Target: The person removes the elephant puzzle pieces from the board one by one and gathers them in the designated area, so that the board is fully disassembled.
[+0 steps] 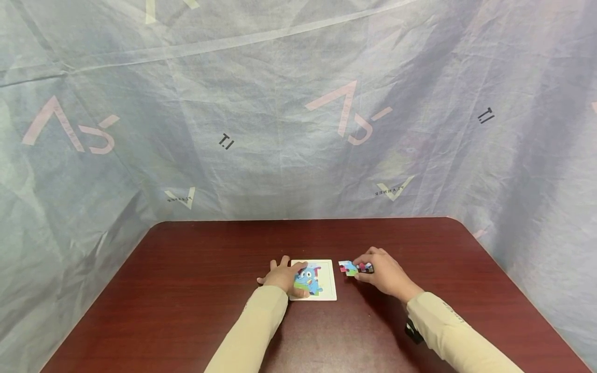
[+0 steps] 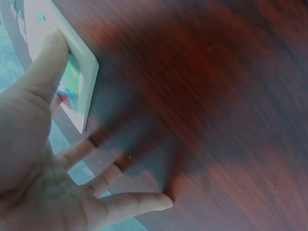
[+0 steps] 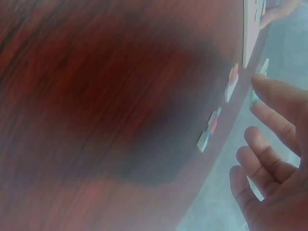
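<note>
My left hand (image 1: 281,278) lies with spread fingers at the left side of a square puzzle board (image 1: 329,281). Its thumb (image 2: 50,57) rests on the board, while other fingertips reach the table. Part of a blue cartoon picture (image 1: 309,277) is assembled within the pale frame, partly covered by that hand. To the right of the board, my right hand (image 1: 384,270) pinches a jigsaw puzzle piece (image 3: 254,98) between thumb and index finger, its remaining fingers loosely bent. Loose puzzle pieces (image 1: 365,267) lie on the table beneath and beside this hand.
The dark red wooden table (image 1: 205,300) has rounded far corners. Grey printed cloth (image 1: 280,171) hangs behind it and along both sides. A small black object (image 1: 413,330) shows beneath the right sleeve.
</note>
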Demonstrator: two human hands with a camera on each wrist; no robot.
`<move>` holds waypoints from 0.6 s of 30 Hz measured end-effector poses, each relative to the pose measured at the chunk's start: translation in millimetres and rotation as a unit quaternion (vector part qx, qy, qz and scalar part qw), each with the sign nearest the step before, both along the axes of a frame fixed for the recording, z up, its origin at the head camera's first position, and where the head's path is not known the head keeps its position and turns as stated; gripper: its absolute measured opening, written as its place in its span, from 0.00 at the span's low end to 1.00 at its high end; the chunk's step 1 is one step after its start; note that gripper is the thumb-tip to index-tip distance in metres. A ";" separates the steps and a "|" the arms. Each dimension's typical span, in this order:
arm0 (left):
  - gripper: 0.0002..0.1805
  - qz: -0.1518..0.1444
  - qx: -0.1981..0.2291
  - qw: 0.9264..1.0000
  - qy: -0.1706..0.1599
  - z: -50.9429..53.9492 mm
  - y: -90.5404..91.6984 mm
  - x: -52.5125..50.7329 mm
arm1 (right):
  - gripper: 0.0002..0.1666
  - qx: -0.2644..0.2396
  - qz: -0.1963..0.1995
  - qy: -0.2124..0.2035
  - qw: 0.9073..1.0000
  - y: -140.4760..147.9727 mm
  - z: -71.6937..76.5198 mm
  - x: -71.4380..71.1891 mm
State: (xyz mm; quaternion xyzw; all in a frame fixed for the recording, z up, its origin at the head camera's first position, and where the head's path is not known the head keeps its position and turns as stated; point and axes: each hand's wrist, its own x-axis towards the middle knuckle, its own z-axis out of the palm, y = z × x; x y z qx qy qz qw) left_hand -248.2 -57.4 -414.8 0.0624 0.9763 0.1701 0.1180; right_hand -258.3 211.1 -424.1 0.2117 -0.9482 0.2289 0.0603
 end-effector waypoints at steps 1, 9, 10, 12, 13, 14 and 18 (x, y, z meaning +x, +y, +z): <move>0.42 0.000 0.001 1.000 -0.001 0.3 0.0 0.1 | 0.14 0.001 -0.002 0.001 1.000 2.2 0.0 -0.6; 0.43 -0.001 -0.001 1.000 -0.004 2.7 0.0 -0.7 | 0.15 0.013 -0.022 -0.013 1.000 17.5 3.3 -2.8; 0.43 -0.001 -0.003 1.000 -0.003 2.3 -0.1 -0.9 | 0.15 0.016 -0.024 -0.013 1.000 19.3 3.6 -3.0; 0.42 -0.001 -0.005 1.000 -0.001 1.4 0.1 -1.6 | 0.16 0.018 -0.025 -0.014 0.999 23.0 3.9 -2.8; 0.42 -0.001 -0.006 1.000 0.000 0.9 0.0 -1.7 | 0.16 0.019 -0.026 -0.014 0.999 24.7 4.2 -2.6; 0.42 -0.001 -0.006 1.000 0.001 0.3 0.0 -2.1 | 0.16 0.020 -0.027 -0.014 0.999 26.4 4.2 -2.4; 0.42 0.000 -0.005 1.000 0.000 -1.7 -0.6 -2.4 | 0.15 0.020 -0.031 -0.015 0.999 31.2 3.8 -1.4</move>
